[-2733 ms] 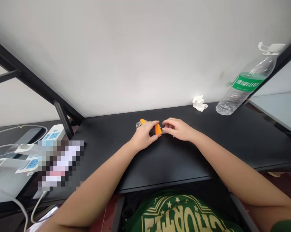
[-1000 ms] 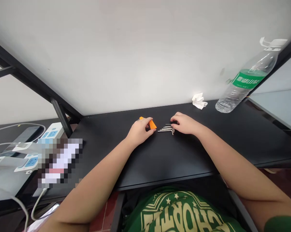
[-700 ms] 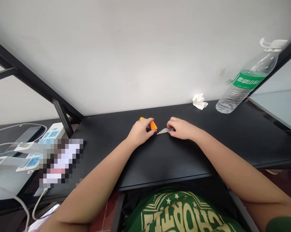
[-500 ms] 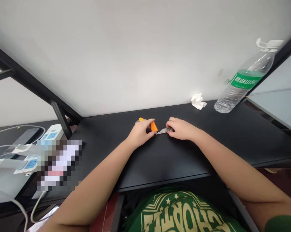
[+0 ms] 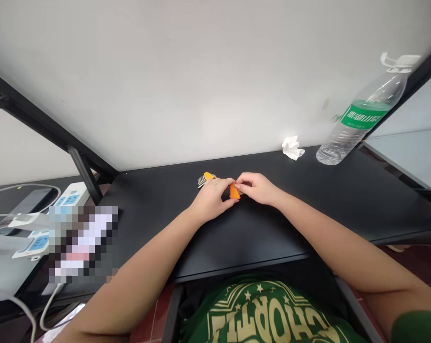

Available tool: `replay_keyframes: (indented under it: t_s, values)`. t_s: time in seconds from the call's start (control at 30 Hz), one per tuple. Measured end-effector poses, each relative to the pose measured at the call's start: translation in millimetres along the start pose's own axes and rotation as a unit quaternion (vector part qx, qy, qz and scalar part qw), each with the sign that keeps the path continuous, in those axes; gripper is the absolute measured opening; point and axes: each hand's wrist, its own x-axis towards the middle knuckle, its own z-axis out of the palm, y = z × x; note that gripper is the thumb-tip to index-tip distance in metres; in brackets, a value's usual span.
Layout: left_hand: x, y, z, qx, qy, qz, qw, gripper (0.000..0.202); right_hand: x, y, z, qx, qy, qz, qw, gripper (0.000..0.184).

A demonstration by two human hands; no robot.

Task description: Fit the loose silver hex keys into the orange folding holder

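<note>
My left hand [image 5: 212,199] grips an orange plastic key holder [image 5: 234,191] on the black desk [image 5: 258,228], fingers curled round it. Several thin metal hex keys [image 5: 201,181] stick out of the holder's far left end. My right hand [image 5: 255,187] is closed against the holder's right end, fingertips pinched there; the hex keys that lay loose on the desk are hidden under it, and I cannot tell whether they sit in the holder.
A crumpled white tissue [image 5: 292,147] lies at the back of the desk. A clear water bottle with a green label [image 5: 358,119] stands at the back right. White power strips with cables [image 5: 40,233] lie on the left beside a black frame post [image 5: 80,172].
The loose hex keys on the desk were gathered by my right hand and brought left to the orange holder. Key tips now show at the holder's left end.
</note>
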Motion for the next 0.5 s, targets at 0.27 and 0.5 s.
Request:
replay_keyframes:
  t_s: [0.27, 0.5]
  values:
    - [-1.3, -4.2, 3.5, 0.012, 0.001, -0.01, 1.0, 0.046, -0.1, -2.2, -6.8, 0.034, -0.02, 0.055, 0.998, 0.02]
    - [-1.4, -13.1, -0.2, 0.033, -0.008, -0.072, 0.997, 0.049, 2.0, 8.7, -37.6, -0.068, 0.02, 0.093, 0.993, 0.017]
